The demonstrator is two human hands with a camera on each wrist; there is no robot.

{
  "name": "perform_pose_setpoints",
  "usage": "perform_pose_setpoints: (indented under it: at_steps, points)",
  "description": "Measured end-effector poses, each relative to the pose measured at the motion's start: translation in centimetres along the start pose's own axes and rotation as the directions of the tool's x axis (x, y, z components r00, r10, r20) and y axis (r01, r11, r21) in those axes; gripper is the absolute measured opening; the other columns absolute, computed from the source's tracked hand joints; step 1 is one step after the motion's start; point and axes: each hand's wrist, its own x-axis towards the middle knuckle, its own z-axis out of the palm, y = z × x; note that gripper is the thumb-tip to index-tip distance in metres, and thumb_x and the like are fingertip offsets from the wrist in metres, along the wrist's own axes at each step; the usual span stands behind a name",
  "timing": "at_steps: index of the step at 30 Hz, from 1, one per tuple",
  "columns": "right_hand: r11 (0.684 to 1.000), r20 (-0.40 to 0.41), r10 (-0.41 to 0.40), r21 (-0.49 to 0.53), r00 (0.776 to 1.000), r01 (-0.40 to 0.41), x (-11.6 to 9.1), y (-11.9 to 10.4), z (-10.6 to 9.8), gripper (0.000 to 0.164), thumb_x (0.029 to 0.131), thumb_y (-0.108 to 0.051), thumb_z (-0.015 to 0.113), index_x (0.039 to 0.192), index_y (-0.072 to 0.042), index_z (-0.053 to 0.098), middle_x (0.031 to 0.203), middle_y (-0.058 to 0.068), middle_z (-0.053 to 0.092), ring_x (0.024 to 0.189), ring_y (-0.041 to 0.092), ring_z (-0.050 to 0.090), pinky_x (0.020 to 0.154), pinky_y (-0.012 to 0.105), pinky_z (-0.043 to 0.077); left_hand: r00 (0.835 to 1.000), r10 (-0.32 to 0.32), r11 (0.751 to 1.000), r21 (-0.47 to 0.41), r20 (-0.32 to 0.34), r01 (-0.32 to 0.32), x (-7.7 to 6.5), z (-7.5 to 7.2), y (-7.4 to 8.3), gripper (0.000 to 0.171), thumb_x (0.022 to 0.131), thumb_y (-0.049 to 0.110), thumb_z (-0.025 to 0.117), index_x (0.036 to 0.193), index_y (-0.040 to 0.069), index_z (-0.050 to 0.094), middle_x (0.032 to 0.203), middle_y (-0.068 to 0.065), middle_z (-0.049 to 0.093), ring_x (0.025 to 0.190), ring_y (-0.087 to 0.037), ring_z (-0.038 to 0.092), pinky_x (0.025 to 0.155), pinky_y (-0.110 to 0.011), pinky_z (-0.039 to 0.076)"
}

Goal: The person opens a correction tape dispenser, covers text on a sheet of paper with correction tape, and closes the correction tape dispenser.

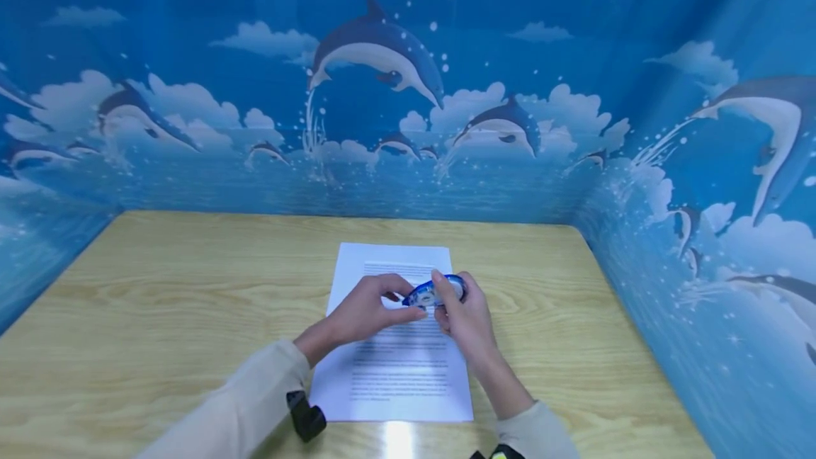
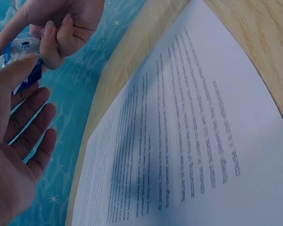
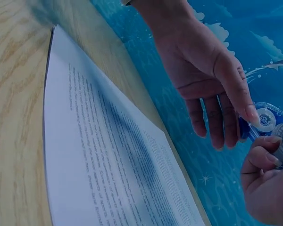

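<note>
A blue see-through correction tape [image 1: 426, 295] is held up over the printed sheet [image 1: 398, 370] in the head view. My right hand [image 1: 470, 317] grips its rounded rear end, with the thumb along the near side. At the tape's narrow front end, my left hand [image 1: 366, 309] pinches it between thumb and forefinger. The right wrist view shows the left thumb lying on the clear casing [image 3: 265, 120], while the other left fingers extend loosely below. White reels show through the casing. In the left wrist view, my left thumb covers part of the correction tape [image 2: 24, 44].
The sheet lies lengthwise on a light wood-grain table [image 1: 191, 289], lines of print running across it; its edge looks like a thin stack in the right wrist view. A blue curtain [image 1: 376, 183] with dolphins and clouds stands behind and beside the table.
</note>
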Motion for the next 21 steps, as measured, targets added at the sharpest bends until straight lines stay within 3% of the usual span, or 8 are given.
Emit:
perform_pose_setpoints:
  at_steps: [3,6,11,21]
  points:
    - [1.000,-0.005,-0.010,0.019,1.000,0.010,-0.09,-0.16,0.28,0.046,0.090,-0.049,0.062,0.096,-0.005,0.047,0.064,0.002,0.046,0.049,0.009,0.037,0.043,0.018,0.030,0.999,-0.044,0.996,-0.075,-0.030,0.042,0.27,0.28,0.16,0.024,0.082,0.032,0.077,0.097,0.013,0.073,0.086,0.009,0.068,0.080,-0.011,0.063,0.075,-0.031,0.053]
    - [0.998,-0.017,-0.021,0.054,1.000,0.022,-0.13,-0.21,0.35,0.043,0.092,-0.045,0.061,0.095,-0.005,0.046,0.064,0.002,0.046,0.048,0.009,0.036,0.042,0.018,0.028,0.996,-0.085,0.992,-0.094,-0.028,0.082,0.48,0.50,0.32,0.023,0.082,0.029,0.077,0.096,0.011,0.074,0.084,0.007,0.068,0.079,-0.015,0.062,0.073,-0.031,0.052]
    - [0.996,-0.024,-0.029,0.082,0.999,0.031,-0.14,-0.10,0.30,0.040,0.093,-0.042,0.061,0.095,-0.005,0.045,0.066,0.003,0.046,0.048,0.008,0.036,0.042,0.018,0.027,0.994,-0.110,0.993,-0.053,-0.001,0.109,0.61,0.67,0.31,0.025,0.081,0.030,0.077,0.096,0.011,0.074,0.085,0.008,0.068,0.080,-0.016,0.061,0.073,-0.029,0.051]
    - [0.995,0.010,-0.051,0.087,0.999,0.050,-0.13,0.17,0.23,0.040,0.094,-0.041,0.059,0.096,-0.003,0.046,0.062,0.003,0.046,0.048,0.009,0.036,0.041,0.018,0.026,0.996,-0.088,0.996,0.011,0.010,0.088,0.09,0.02,0.10,0.023,0.081,0.031,0.078,0.095,0.013,0.074,0.084,0.011,0.066,0.079,-0.010,0.060,0.074,-0.029,0.051]
